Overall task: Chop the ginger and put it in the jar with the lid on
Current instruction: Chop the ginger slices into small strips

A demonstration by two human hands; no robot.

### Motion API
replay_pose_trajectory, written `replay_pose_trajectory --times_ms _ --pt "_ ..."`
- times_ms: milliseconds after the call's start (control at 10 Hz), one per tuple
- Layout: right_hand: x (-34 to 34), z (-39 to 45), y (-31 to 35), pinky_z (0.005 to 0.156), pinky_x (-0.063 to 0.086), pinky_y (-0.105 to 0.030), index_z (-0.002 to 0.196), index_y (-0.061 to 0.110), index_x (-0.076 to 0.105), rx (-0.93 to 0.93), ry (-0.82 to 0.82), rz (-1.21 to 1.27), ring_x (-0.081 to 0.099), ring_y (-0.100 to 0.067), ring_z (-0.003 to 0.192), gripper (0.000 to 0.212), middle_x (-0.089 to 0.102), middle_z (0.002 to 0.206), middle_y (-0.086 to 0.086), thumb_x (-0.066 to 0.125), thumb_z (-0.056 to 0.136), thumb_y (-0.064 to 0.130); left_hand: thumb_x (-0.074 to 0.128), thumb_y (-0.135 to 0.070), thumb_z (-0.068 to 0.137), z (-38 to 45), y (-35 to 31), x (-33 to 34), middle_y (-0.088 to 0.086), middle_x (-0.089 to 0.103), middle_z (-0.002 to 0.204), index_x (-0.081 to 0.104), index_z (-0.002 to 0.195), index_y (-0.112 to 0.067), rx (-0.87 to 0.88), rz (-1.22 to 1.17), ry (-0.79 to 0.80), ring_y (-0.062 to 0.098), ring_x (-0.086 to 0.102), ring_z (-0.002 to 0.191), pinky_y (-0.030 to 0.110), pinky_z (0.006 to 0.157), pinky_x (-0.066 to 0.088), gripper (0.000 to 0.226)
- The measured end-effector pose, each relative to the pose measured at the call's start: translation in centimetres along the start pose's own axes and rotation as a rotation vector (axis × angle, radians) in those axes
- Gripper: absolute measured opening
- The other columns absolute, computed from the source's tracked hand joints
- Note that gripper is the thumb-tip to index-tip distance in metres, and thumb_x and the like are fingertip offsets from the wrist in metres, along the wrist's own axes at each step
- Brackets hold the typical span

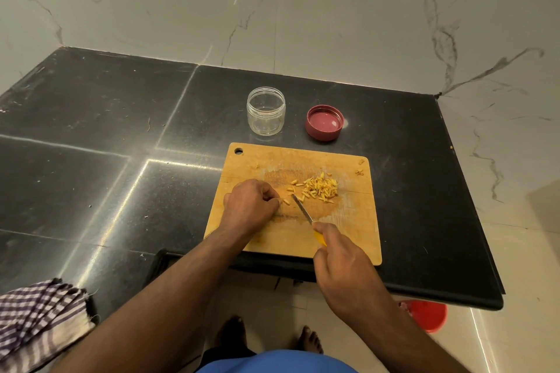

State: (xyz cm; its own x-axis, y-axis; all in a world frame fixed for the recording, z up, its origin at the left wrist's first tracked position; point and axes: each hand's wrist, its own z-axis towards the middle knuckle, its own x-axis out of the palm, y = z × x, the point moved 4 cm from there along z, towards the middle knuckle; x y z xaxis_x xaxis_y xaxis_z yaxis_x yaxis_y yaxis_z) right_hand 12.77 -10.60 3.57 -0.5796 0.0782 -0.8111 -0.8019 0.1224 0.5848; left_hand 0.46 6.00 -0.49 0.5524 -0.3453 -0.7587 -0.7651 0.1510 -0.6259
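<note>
A wooden cutting board [357, 236] lies at the counter's front edge. On it is a heap of chopped ginger [318, 189]. My left hand [251, 206] rests on the board with its fingertips pinching a small remaining ginger piece [285, 202]. A knife [303, 211] with a yellow handle is gripped in my right hand [342, 260]; its blade points toward the ginger piece, just right of my left fingertips. Behind the board a clear empty jar [266, 110] stands upright. Its red lid [324, 123] lies upside down to the right of the jar.
The black stone counter [121, 130] meets a marble wall behind and to the right. A checked cloth [39, 321] hangs over the counter's front left edge. A red bucket [428, 315] sits on the floor below the counter, right of my bare feet.
</note>
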Motion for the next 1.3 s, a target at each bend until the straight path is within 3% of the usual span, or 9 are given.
replay_pose_trajectory --times_ms 100,300,400,600,700,800,900,1100,1300 --pt "0.9 0.3 -0.2 0.075 0.036 -0.012 0.133 0.018 0.046 -0.043 0.027 -0.073 0.045 0.001 0.087 0.049 0.055 0.125 0.006 0.019 0.096 0.031 0.067 -0.029 0.086 0.0 0.1 -0.1 -0.016 0.069 0.088 0.076 0.085 -0.031 0.009 -0.020 0.030 0.007 0.062 0.084 0.045 0.083 0.055 0.009" --pt "1.4 0.8 1.1 0.071 0.033 -0.014 0.138 0.023 0.043 -0.028 0.017 0.094 0.048 -0.002 0.084 0.038 0.060 0.113 0.003 0.039 0.100 0.019 0.062 -0.015 0.092 -0.1 0.3 -1.4 -0.007 0.070 0.096 0.073 0.102 -0.021 -0.009 -0.123 -0.001 0.009 0.061 0.087 0.015 0.063 0.042 0.016" --pt "1.6 0.3 0.9 0.074 0.035 -0.017 0.140 0.022 0.042 -0.015 0.040 0.103 0.051 -0.005 0.088 0.040 0.060 0.115 0.001 0.039 0.100 0.017 0.060 -0.014 0.093 -0.2 0.6 -1.8 -0.008 0.068 0.099 0.071 0.105 -0.021 -0.025 -0.147 -0.011 0.009 0.059 0.089 0.012 0.062 0.038 0.017" --pt "0.4 -0.1 -1.4 0.081 0.040 -0.023 0.143 0.019 0.041 0.105 -0.034 0.061 0.056 -0.014 0.100 0.045 0.060 0.117 -0.001 0.037 0.098 0.017 0.059 -0.015 0.094 -0.2 0.7 -1.9 -0.009 0.068 0.104 0.070 0.107 -0.022 -0.023 -0.174 -0.009 0.007 0.059 0.092 0.012 0.066 0.040 0.018" --pt "0.9 -0.5 -0.6 0.080 0.037 -0.015 0.144 0.023 0.041 0.041 0.043 0.094 0.051 -0.003 0.094 0.045 0.059 0.117 0.003 0.037 0.100 0.018 0.059 -0.014 0.095 -0.3 0.5 -1.8 -0.009 0.067 0.104 0.070 0.107 -0.022 -0.021 -0.179 0.005 0.007 0.058 0.091 0.019 0.071 0.044 0.018" --pt "0.4 -0.4 -1.4 0.070 0.035 -0.006 0.139 0.023 0.045 0.071 -0.009 0.098 0.048 0.003 0.080 0.040 0.056 0.107 0.008 0.040 0.100 0.015 0.059 -0.014 0.095 -0.3 0.4 -1.9 -0.009 0.067 0.105 0.070 0.108 -0.021 -0.017 -0.179 0.013 0.008 0.059 0.093 0.022 0.075 0.045 0.018" --pt "-0.7 -0.4 -2.2 0.060 0.037 -0.008 0.135 0.026 0.046 0.163 -0.075 0.113 0.050 0.002 0.074 0.036 0.053 0.097 0.012 0.042 0.100 0.016 0.059 -0.015 0.095 -0.3 0.3 -2.1 -0.009 0.066 0.103 0.070 0.108 -0.021 -0.021 -0.167 0.023 0.009 0.059 0.094 0.021 0.074 0.044 0.018" --pt "0.4 0.4 -0.8 0.067 0.033 -0.005 0.138 0.028 0.042 0.048 0.010 0.107 0.049 0.003 0.081 0.038 0.056 0.113 0.010 0.041 0.101 0.019 0.060 -0.012 0.094 -0.4 0.0 -2.3 -0.009 0.066 0.104 0.070 0.111 -0.022 0.013 -0.092 0.081 0.009 0.060 0.097 0.013 0.068 0.043 0.022" --pt "0.0 0.8 -1.6 0.066 0.034 -0.005 0.139 0.026 0.042 0.071 -0.003 0.105 0.049 0.002 0.085 0.039 0.058 0.118 0.006 0.041 0.101 0.018 0.074 -0.031 0.088 -0.6 0.5 -4.0 -0.010 0.063 0.092 0.070 0.100 -0.026 0.009 0.092 0.169 0.006 0.057 0.084 0.018 0.061 0.040 0.014"
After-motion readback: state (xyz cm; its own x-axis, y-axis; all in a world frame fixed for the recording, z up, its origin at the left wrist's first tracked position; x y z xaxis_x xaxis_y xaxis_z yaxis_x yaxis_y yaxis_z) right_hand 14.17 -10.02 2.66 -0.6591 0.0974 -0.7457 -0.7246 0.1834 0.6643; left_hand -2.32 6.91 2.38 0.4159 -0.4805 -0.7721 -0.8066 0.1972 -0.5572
